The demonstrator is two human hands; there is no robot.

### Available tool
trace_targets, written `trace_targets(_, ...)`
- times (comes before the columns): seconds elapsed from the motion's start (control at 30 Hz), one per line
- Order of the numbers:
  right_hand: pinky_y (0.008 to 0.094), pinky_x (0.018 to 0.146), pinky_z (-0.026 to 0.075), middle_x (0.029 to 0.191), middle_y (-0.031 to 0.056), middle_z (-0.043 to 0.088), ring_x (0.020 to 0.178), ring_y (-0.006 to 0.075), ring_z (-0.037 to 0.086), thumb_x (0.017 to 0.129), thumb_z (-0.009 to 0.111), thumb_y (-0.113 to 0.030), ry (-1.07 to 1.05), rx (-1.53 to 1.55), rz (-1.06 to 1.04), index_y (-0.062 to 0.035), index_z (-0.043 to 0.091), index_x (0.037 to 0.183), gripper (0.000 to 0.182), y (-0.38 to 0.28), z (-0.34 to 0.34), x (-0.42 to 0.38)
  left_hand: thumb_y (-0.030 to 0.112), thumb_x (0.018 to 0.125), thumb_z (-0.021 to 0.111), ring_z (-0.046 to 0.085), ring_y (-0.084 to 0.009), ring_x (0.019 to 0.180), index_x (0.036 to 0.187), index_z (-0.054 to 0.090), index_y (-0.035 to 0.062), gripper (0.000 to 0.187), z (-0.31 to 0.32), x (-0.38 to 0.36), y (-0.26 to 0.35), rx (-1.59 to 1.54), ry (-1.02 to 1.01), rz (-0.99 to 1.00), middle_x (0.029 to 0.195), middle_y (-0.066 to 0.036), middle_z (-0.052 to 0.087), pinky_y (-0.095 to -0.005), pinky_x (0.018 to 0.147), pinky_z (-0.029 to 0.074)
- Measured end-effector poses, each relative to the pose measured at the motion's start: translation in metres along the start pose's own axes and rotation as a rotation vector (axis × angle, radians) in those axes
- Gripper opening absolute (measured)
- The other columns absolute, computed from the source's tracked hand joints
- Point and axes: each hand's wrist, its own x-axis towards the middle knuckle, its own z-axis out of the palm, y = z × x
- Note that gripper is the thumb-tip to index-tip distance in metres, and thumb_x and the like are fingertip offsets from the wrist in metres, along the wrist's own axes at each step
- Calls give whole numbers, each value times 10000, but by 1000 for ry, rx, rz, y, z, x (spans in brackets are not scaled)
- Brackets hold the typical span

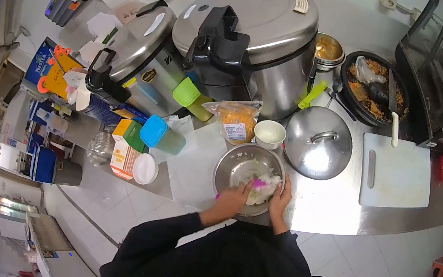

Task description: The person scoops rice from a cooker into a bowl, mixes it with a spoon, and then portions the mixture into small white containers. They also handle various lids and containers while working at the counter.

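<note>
My left hand [230, 202] is closed round a purple spatula-like utensil [259, 183], its head down inside a steel mixing bowl [224, 165]. White rice [258, 197] with small pale bits lies in the bowl, and some of it is heaped by the utensil's head. At the bowl's right side, my right hand [279, 204] grips the rim with its fingers over the edge. A small white bowl [269, 134] and a clear bag of orange shreds [237, 122] stand just behind the mixing bowl. Motion blurs the utensil's tip.
Two large steel rice cookers [273, 20] stand at the back. Right of my bowl lie a domed steel lid [318, 141], a white cutting board [399, 176] and a black pan [348, 94] of food with a knife [394, 101] across it. Containers [162, 135] crowd the left.
</note>
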Motion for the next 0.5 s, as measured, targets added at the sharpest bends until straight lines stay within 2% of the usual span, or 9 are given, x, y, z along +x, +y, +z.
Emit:
trace_targets(0.07,308,878,316,1118,197,453,1025,240,445,822,387,-79,28,52,16,65,378,1135,345,-4,1,0,100,737,435,540,-222,513,1186,358,80,456,-2,-26,-1,-34,43,-39,779,-90,477,-330,445,451)
trace_targets(0.1,307,876,317,1116,196,454,1020,237,448,823,388,-82,26,58,-8,65,375,1138,348,-6,1,0,100,737,435,540,-222,513,1186,358,80,456,-11,-35,-7,-34,38,-36,779,-90,477,-330,445,451)
trace_targets(0.17,306,874,318,1115,194,455,1014,233,450,824,390,-85,31,64,-26,64,371,1142,352,-5,2,-1,102,728,442,534,-220,500,1208,331,94,493,-31,-49,-17,48,-103,-73,780,-88,466,-328,437,446)
trace_targets(0.27,286,882,304,1136,159,441,1036,206,425,842,391,-132,13,57,15,50,360,1162,369,2,1,-2,97,686,464,533,-205,491,1182,369,83,505,-38,-59,-10,-4,-135,-59,792,-83,460,-339,406,444)
trace_targets(0.3,285,881,306,1138,158,439,1035,205,425,842,387,-121,17,26,12,49,357,1165,365,3,1,-2,97,686,464,533,-205,491,1182,369,83,505,-24,-59,-7,-10,-134,-63,792,-83,460,-339,406,444)
trace_targets(0.37,283,880,307,1140,158,436,1035,203,425,842,383,-109,7,-5,8,49,354,1167,362,1,-1,-2,92,690,464,535,-210,491,1175,375,80,493,12,-53,3,87,38,4,796,-80,460,-335,409,448)
trace_targets(0.4,282,883,305,1141,160,436,1037,203,424,842,385,-110,-19,16,22,50,353,1168,364,-4,-3,-1,89,700,460,544,-219,500,1165,385,89,472,-3,-38,-3,-18,6,-28,793,-87,482,-337,416,455)
trace_targets(0.5,282,889,299,1142,164,434,1043,198,419,845,387,-136,-41,48,37,52,352,1168,375,-8,-3,-2,98,713,456,545,-226,498,1167,386,111,459,-4,-14,-31,-47,-77,-133,786,-97,501,-350,411,452)
